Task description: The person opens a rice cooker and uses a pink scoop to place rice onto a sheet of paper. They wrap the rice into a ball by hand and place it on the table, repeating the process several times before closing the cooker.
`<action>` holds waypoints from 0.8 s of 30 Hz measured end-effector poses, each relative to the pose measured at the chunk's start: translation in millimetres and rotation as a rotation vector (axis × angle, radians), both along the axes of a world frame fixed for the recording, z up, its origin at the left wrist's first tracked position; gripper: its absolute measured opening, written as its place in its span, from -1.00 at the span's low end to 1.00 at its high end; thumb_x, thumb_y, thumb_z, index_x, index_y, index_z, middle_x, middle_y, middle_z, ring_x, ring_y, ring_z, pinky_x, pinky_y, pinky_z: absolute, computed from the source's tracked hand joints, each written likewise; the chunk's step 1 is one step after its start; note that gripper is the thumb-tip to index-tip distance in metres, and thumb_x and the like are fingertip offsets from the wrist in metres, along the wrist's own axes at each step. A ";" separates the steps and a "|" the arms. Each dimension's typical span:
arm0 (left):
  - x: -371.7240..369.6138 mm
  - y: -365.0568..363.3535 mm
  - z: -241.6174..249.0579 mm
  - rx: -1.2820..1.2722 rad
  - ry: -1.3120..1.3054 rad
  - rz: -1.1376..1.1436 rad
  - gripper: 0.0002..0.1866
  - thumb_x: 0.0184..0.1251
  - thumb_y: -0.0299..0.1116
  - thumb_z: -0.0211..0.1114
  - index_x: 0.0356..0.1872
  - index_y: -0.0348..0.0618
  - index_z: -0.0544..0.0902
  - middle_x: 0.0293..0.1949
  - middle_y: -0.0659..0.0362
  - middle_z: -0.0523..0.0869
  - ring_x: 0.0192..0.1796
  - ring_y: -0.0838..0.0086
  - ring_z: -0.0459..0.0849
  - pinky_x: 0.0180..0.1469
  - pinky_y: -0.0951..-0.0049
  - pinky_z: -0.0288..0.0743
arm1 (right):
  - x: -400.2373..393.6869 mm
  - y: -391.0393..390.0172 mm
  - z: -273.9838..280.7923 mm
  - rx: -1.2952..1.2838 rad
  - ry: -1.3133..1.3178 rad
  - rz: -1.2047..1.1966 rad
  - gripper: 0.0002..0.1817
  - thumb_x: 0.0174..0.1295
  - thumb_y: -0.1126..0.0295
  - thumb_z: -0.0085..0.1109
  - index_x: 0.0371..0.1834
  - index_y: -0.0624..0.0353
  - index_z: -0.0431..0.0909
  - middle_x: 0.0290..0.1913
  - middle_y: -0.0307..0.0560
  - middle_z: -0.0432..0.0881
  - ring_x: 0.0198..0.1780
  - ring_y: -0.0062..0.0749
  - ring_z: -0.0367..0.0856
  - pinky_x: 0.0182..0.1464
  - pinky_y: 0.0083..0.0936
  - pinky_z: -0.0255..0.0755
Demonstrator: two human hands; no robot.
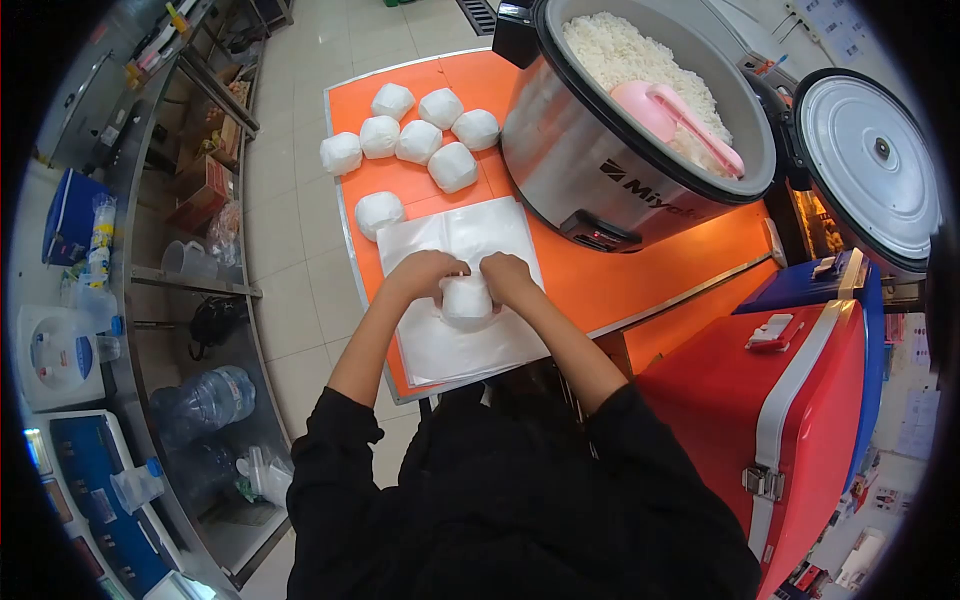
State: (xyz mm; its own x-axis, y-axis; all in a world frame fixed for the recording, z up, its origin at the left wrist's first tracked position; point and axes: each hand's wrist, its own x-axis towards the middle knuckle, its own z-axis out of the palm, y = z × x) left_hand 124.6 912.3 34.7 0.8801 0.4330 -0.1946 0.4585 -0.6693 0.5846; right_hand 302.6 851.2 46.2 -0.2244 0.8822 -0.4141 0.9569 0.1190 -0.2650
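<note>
A white paper-wrapped packet sits on a stack of white wrapping paper sheets at the front of the orange table. My left hand grips its far left side, fingers curled in at the top edge. On the far right side, my right hand has its fingers bent against the same packet; some fingertips are hidden. Just beyond the paper stack lies one finished-looking wrapped packet. Several more wrapped packets are grouped farther back on the table.
A large rice cooker stands right of the packets, its lid open. Cooked rice and a pink scoop are inside. A red cooler box is at my right. Metal shelving with bottles runs along the left.
</note>
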 end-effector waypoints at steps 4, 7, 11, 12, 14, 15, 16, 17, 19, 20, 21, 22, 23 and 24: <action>-9.0 -61.4 -21.8 0.199 -0.060 0.512 -0.59 -0.01 -0.57 0.14 -0.03 -0.08 0.56 -0.33 0.01 0.66 -0.26 0.15 0.63 -0.21 0.19 0.48 | -7.0 -54.6 -10.1 0.311 0.158 -0.233 -0.85 0.03 0.58 0.01 -0.31 0.25 0.51 -0.23 0.04 0.59 -0.20 -0.10 0.59 -0.20 -0.35 0.49; 12.8 -107.0 -11.6 0.087 -0.024 0.883 -0.58 0.09 -0.56 0.08 0.05 -0.13 0.51 -0.28 -0.02 0.66 -0.25 0.16 0.65 -0.17 0.19 0.49 | -19.7 -88.0 -37.9 0.522 0.364 -0.381 -0.73 0.05 0.62 -0.03 -0.15 0.31 0.49 -0.18 0.09 0.56 -0.13 -0.08 0.55 -0.12 -0.34 0.45; 16.1 -131.2 -36.1 0.215 -0.307 0.979 -0.44 0.13 -0.49 0.12 0.23 -0.24 0.32 0.02 -0.13 0.55 -0.05 0.14 0.62 -0.05 0.24 0.49 | -34.2 -103.8 -47.6 0.692 0.471 -0.431 -0.49 0.05 0.72 -0.16 0.17 0.40 0.31 0.02 0.21 0.44 0.06 -0.01 0.43 0.08 -0.34 0.36; 10.8 -133.5 -33.3 0.226 -0.310 0.970 -0.44 0.13 -0.49 0.12 0.23 -0.24 0.32 0.02 -0.13 0.55 -0.05 0.14 0.62 -0.05 0.24 0.49 | -38.4 -102.3 -44.3 0.705 0.474 -0.436 -0.49 0.05 0.72 -0.16 0.17 0.40 0.31 0.02 0.21 0.44 0.06 -0.01 0.43 0.08 -0.34 0.36; 1.7 -137.0 -26.2 0.538 -0.206 0.718 -0.32 0.10 -0.45 0.18 0.30 -0.32 0.17 0.20 -0.16 0.38 0.12 0.09 0.51 0.03 0.27 0.46 | -44.4 -105.1 -35.7 0.572 0.351 -0.479 -0.35 0.02 0.60 -0.04 0.28 0.40 0.10 0.20 0.27 0.24 0.23 0.03 0.23 0.25 -0.30 0.15; 1.6 -135.6 -27.2 0.539 -0.203 0.718 -0.32 0.10 -0.45 0.18 0.30 -0.32 0.17 0.20 -0.16 0.38 0.12 0.09 0.51 0.03 0.27 0.46 | -49.4 -107.9 -33.4 0.493 0.291 -0.498 -0.25 0.00 0.55 0.02 0.33 0.40 -0.01 0.29 0.30 0.14 0.32 0.05 0.13 0.33 -0.28 0.04; 0.5 -136.5 -28.1 0.424 -0.182 0.719 -0.28 0.09 -0.43 0.20 0.31 -0.34 0.12 0.22 -0.17 0.35 0.16 0.05 0.45 0.06 0.26 0.44 | -54.9 -105.5 -35.4 0.495 0.394 -0.540 -0.19 -0.02 0.49 0.06 0.35 0.38 -0.06 0.32 0.28 0.10 0.36 0.00 0.06 0.37 -0.31 -0.06; -0.4 -134.9 -26.7 0.316 -0.166 0.719 -0.23 0.08 -0.41 0.22 0.33 -0.36 0.08 0.25 -0.17 0.31 0.20 0.01 0.40 0.09 0.24 0.42 | -57.2 -100.8 -40.5 0.495 0.398 -0.540 -0.19 -0.02 0.49 0.06 0.35 0.38 -0.06 0.32 0.28 0.10 0.36 0.00 0.06 0.37 -0.31 -0.06; 11.3 -140.7 -22.5 0.147 -0.239 0.850 -0.24 0.11 -0.41 0.20 0.33 -0.37 0.06 0.27 -0.18 0.28 0.23 -0.02 0.36 0.13 0.22 0.38 | -57.3 -83.6 -49.4 0.479 1.246 -0.754 -0.22 0.02 0.50 0.06 0.35 0.38 -0.04 0.31 0.25 0.12 0.37 -0.08 0.07 0.36 -0.36 -0.05; 18.5 -146.1 -19.0 -0.039 -0.305 0.976 -0.24 0.13 -0.42 0.19 0.33 -0.39 0.03 0.29 -0.18 0.24 0.25 -0.06 0.32 0.16 0.20 0.35 | -59.2 -75.3 -45.5 0.474 1.275 -0.844 -0.32 0.09 0.48 0.12 0.29 0.35 0.06 0.25 0.14 0.21 0.31 -0.19 0.15 0.30 -0.41 0.07; 24.0 -147.2 -16.1 -0.035 -0.305 0.978 -0.24 0.13 -0.42 0.19 0.33 -0.39 0.03 0.29 -0.18 0.24 0.25 -0.06 0.32 0.16 0.20 0.35 | -59.6 -67.5 -36.8 0.474 1.279 -0.841 -0.32 0.09 0.48 0.12 0.29 0.35 0.06 0.25 0.14 0.21 0.31 -0.19 0.15 0.30 -0.41 0.07; 29.3 -148.8 -13.3 -0.004 -0.380 1.003 -0.24 0.15 -0.42 0.17 0.34 -0.39 0.00 0.30 -0.20 0.20 0.25 -0.10 0.31 0.17 0.20 0.33 | -59.6 -61.8 -27.7 0.344 1.465 -0.959 -0.37 0.11 0.46 0.14 0.25 0.32 0.11 0.18 0.09 0.26 0.25 -0.24 0.22 0.23 -0.45 0.16; 32.1 -149.5 -12.8 0.026 -0.458 1.027 -0.24 0.17 -0.41 0.16 0.35 -0.39 -0.03 0.32 -0.22 0.16 0.25 -0.14 0.29 0.19 0.20 0.32 | -58.9 -58.5 -19.1 0.203 1.643 -1.072 -0.42 0.13 0.44 0.17 0.20 0.30 0.16 0.12 0.04 0.30 0.18 -0.29 0.29 0.17 -0.48 0.26; 31.6 -146.8 -14.3 0.071 -0.500 0.990 -0.25 0.26 -0.38 0.05 0.38 -0.31 -0.14 0.28 -0.30 0.18 0.28 -0.07 0.28 0.17 0.30 0.32 | -60.9 -54.6 -7.8 0.110 1.834 -1.138 -0.47 0.13 0.43 0.20 0.14 0.27 0.21 -0.01 -0.06 0.36 0.02 -0.36 0.40 0.01 -0.54 0.38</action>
State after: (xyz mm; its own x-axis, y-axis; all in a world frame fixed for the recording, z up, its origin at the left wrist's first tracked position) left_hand 156.3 765.5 20.4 0.1117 0.9841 0.1384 0.5322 -0.1768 0.8279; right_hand 241.6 796.6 38.4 0.2950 0.8863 -0.3569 -0.6444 -0.0913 -0.7592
